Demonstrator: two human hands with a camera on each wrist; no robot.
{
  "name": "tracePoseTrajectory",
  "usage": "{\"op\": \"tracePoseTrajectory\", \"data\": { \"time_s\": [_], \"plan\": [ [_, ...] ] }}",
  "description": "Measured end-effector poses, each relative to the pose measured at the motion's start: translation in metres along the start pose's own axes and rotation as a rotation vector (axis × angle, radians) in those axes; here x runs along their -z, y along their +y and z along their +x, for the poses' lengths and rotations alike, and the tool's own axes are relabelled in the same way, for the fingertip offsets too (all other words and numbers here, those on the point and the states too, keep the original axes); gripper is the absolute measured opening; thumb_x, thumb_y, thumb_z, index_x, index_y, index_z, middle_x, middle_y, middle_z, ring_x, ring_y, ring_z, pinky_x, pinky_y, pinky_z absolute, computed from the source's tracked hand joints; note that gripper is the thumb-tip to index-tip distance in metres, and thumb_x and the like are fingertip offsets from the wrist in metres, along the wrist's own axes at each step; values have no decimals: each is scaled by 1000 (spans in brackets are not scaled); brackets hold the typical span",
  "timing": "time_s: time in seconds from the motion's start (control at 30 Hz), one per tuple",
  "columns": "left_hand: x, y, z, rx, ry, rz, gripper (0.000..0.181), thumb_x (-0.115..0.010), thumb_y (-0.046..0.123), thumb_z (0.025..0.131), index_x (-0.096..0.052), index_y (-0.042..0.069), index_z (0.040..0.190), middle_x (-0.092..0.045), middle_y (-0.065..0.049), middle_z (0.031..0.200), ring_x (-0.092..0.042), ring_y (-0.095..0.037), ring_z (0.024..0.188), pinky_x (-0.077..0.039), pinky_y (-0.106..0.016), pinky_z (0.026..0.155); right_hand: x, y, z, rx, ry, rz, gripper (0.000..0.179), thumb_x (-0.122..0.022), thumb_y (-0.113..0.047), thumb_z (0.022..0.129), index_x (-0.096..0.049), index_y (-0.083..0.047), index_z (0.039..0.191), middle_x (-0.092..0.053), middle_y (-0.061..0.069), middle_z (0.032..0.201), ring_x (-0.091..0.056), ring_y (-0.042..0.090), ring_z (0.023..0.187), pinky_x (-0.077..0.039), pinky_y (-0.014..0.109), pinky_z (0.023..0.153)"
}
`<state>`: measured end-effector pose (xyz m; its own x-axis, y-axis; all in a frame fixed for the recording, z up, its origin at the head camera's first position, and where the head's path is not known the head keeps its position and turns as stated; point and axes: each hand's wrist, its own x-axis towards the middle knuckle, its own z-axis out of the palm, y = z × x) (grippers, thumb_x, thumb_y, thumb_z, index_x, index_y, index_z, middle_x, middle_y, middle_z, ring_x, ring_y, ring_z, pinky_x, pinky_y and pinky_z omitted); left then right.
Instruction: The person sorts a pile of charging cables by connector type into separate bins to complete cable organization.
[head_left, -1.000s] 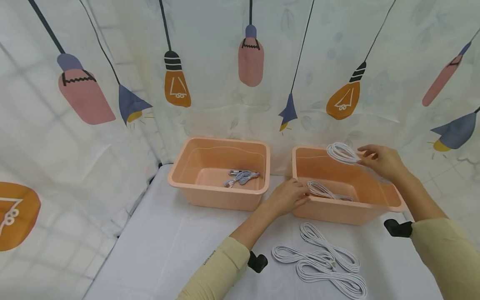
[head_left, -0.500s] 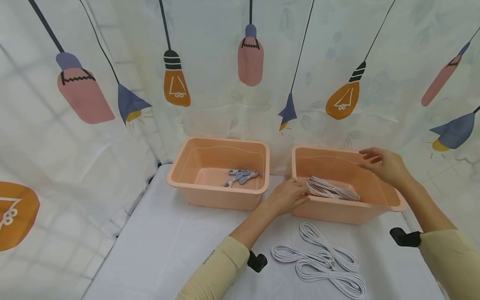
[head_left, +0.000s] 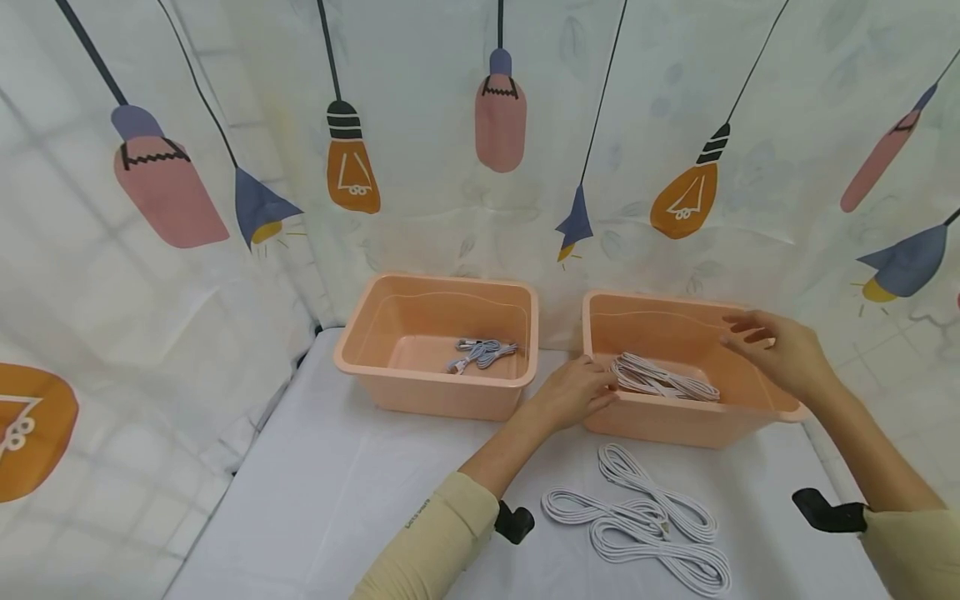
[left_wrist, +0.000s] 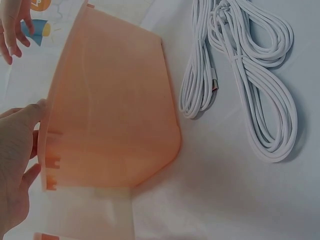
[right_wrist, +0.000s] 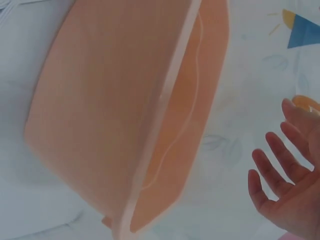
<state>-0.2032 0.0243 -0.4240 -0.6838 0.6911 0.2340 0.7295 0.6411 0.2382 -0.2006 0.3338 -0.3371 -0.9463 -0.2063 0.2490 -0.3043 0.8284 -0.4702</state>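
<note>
Nearest, three white cable coils (head_left: pixel 660 547) lie on the desk (head_left: pixel 315 500). Beyond them, the left hand (head_left: pixel 572 393), reaching forward, pinches the rim of the right bin (head_left: pixel 675 423). White cables (head_left: pixel 660 379) rest inside it. The right hand (head_left: pixel 783 354) hovers above its right end, pointing leftward, free fingers loosely spread.

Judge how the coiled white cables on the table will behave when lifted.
The coiled white cables will probably flop, being thin, slack loops. Each bundle should hold together, since its middle looks cinched. One may drag its neighbour across the table, as they lie bunched together.
</note>
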Motion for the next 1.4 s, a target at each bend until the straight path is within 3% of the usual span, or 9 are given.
{"op": "tracePoseTrajectory", "data": {
  "time_s": [0.37,0.47,0.53,0.63,0.93,1.17,1.4],
  "plan": [
    [0,0,0,-3,6,4,24,-65,33,107,-78,18,120,-76,4,113,-64,-16,110,-51,-25,91,-15,-7,-32,32,110,32,37,-74,-15,100,-67,7,130,-70,33,113,-66,49,98,-37,1,73],
    [-1,0,0,-6,4,12,24,-65,33,107,-78,18,119,-76,4,113,-64,-16,109,-51,-26,91,-19,-9,-41,29,135,42,37,-75,-14,99,-68,6,129,-71,31,114,-67,14,98,-37,0,75],
    [-1,0,0,-4,2,13,24,-64,34,107,-78,18,119,-76,4,113,-64,-16,110,-52,-26,91,-22,-9,-47,33,154,48,35,-76,-14,98,-69,5,127,-71,30,115,-58,-6,95,-37,0,75],
    [-1,0,0,-4,4,10,23,-65,33,107,-78,18,118,-76,4,112,-64,-16,110,-51,-26,92,-27,-10,-55,40,180,70,33,-77,-12,97,-70,5,124,-71,29,114,-44,-23,93,-38,-1,74],
    [-1,0,0,-12,8,22,22,-65,33,107,-78,19,117,-75,5,111,-64,-15,107,-51,-25,90,-46,-13,-77,31,228,105,28,-80,-5,92,-74,1,119,-74,24,109,-49,-23,91,-42,1,74],
    [-1,1,0,-13,11,35,21,-65,32,107,-78,19,117,-76,5,110,-64,-15,108,-51,-24,91,-69,-13,-94,45,270,140,26,-83,0,87,-77,-1,112,-76,8,101,-55,-19,88,-44,2,75],
    [-1,2,0,-5,0,29,22,-64,32,107,-78,19,119,-75,4,111,-64,-16,109,-51,-26,92,-95,-10,-107,58,271,123,29,-83,1,84,-77,-4,112,-77,15,98,-60,-10,85,-45,5,74]
  ]
}}
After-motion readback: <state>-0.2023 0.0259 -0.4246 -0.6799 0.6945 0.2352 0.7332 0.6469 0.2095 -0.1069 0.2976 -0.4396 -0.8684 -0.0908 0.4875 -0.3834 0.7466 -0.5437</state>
